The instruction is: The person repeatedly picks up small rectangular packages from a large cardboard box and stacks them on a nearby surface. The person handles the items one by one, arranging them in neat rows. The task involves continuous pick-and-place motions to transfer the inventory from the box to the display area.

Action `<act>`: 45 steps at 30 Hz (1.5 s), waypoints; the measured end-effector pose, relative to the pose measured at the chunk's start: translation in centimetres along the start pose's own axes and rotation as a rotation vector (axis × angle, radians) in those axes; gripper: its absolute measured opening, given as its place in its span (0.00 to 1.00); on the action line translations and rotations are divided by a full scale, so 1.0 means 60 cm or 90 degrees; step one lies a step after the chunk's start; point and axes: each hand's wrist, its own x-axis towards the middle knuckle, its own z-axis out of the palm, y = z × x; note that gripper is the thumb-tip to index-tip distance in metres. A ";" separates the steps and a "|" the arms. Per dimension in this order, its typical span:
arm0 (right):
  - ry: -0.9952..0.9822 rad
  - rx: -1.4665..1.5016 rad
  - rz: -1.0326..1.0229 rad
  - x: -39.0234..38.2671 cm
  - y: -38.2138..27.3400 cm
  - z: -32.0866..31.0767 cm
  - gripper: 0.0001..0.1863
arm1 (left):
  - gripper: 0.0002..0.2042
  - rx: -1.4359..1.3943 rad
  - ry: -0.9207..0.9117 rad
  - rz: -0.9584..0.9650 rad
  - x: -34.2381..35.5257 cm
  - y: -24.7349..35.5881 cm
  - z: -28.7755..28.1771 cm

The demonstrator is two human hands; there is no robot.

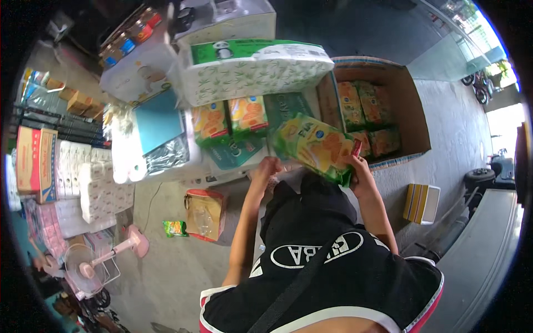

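Observation:
A green and yellow snack packet [319, 145] with round biscuits pictured on it hangs tilted in front of me, above the table edge. My right hand [361, 175] grips its lower right end, thumb on the front. Close by the packet's left end, my left hand [268, 168] is curled closed; what lies in its fingers, if anything, is hidden. Two similar packets, a left one [210, 123] and a right one [248, 115], rest on the table over dark green packages [236, 154]. At the right, an open cardboard box [413, 108] holds several more such packets [383, 141].
A large white and green tissue pack [261, 72] stands behind the packets. Left of them lies a teal folder [159, 122]. On the floor are an open paper bag [205, 213], a small green packet [175, 228], a pink fan [91, 266] and a yellow-striped box [422, 203].

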 end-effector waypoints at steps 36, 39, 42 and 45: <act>-0.160 -0.556 -0.249 0.439 -0.069 -0.344 0.24 | 0.15 0.727 -0.140 0.061 0.196 0.029 0.475; -0.250 -0.736 -0.115 0.505 -0.013 -0.337 0.27 | 0.13 0.753 -0.205 0.236 0.159 0.037 0.465; -0.134 -0.800 -0.186 0.432 -0.038 -0.253 0.25 | 0.12 0.661 -0.156 0.383 0.121 0.074 0.442; -0.155 -0.728 -0.201 0.468 -0.027 -0.246 0.24 | 0.11 0.623 -0.044 0.362 0.088 0.090 0.403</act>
